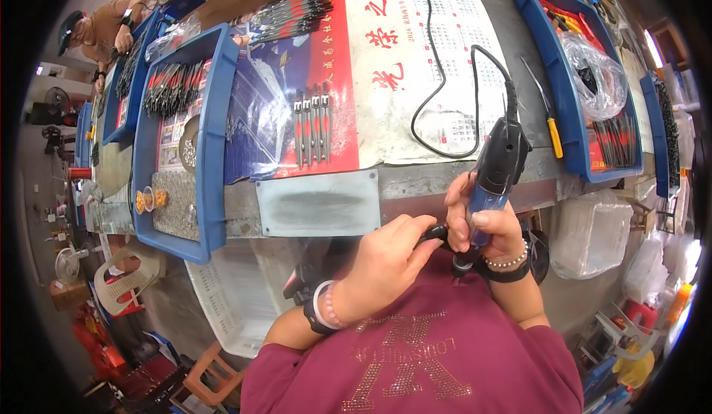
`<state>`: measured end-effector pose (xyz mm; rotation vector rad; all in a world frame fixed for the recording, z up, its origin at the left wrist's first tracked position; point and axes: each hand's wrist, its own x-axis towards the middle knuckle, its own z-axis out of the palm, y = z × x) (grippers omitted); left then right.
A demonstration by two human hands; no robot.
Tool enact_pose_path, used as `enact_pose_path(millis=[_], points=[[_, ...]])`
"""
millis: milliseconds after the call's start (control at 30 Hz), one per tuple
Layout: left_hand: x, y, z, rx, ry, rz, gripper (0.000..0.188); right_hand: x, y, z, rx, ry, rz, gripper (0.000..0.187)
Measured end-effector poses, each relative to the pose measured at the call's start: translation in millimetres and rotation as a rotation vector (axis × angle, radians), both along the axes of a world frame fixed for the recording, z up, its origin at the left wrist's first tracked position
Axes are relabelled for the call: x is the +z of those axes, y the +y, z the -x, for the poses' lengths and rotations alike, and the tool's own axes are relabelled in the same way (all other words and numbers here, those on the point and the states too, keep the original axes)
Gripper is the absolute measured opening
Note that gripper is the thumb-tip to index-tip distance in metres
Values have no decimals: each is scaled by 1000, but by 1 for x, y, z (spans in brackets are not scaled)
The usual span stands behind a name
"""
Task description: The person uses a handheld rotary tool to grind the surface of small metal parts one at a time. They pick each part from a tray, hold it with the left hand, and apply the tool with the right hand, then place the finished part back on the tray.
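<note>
My right hand (486, 225) is wrapped round a corded electric screwdriver (501, 158) with a black body and a see-through blue front part. Its cord end points away from me and its dark tip end down toward my shirt. Just left of the tool, my left hand (393, 254) pinches a small black part (432, 234) between thumb and fingers. Fingers cover most of that part, so its kind is unclear. Beyond my hands, several slim black-and-red pieces (311, 128) lie in a row on the poster-covered table (393, 128).
A blue tray (215, 128) at left holds black-and-red pieces and small tubs of orange bits. Another blue tray (552, 87) stands at right, beside a yellow-handled screwdriver (555, 138). The black cord (443, 65) loops over the table. A person (111, 28) works at far left.
</note>
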<state>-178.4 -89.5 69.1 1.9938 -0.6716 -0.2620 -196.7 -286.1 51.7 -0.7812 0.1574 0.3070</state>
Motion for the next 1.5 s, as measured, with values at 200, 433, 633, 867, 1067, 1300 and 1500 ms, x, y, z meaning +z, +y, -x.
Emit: enact_pose_path(millis=[200,433,633,867,1067,1300,1500], points=[[9,-10,-1,-30,-108,-90,30,-8,-7,7,-28,13,-63,48],[10,-13,-3,-69,-139,-178,27,-17,-6,7,-58,39,-131,47],[8,-13,-5,-75,-125,-222,26,-22,-5,5,-49,55,-157,46],[0,-11,-7,-82,-30,-78,22,-16,-4,5,-4,82,-127,46],[-1,-7,-6,-40,50,-43,23,-14,-2,5,-8,49,-71,44],[-1,-3,-4,16,-108,-137,31,-19,4,6,-70,66,-110,44],[2,1,-3,0,-124,-160,30,-18,9,6,-87,81,-116,45]])
